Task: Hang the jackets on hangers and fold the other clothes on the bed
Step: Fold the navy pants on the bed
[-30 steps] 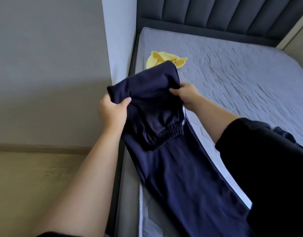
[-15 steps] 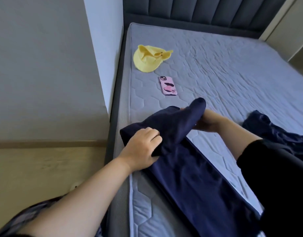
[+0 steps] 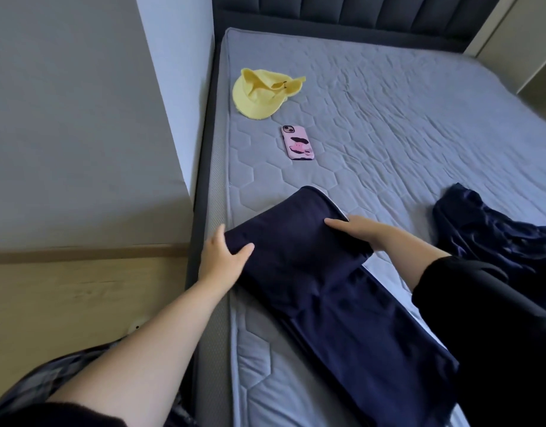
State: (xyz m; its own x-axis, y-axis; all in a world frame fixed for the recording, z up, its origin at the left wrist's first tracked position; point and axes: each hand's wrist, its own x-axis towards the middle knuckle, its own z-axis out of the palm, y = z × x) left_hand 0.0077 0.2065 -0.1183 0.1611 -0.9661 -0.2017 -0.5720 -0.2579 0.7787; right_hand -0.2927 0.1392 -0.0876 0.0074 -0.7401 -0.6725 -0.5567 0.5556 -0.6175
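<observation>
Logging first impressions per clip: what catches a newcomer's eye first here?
Navy trousers folded over at the mattress's near left edge: the left hand holds the fold, the right hand rests flat on it. Beyond lie a pink phone and yellow hat; a crumpled dark garment sits right.

The navy trousers (image 3: 333, 303) lie flat on the bed (image 3: 388, 124) near its left edge, running diagonally from the near right to the far left. At the far end, one section is folded back over the rest, forming a smooth double layer. A second dark blue garment (image 3: 493, 235) (type not identifiable) lies crumpled to the right, apart from the trousers. A yellow fabric item (image 3: 259, 94) lies bunched near the bed's far left corner.
</observation>
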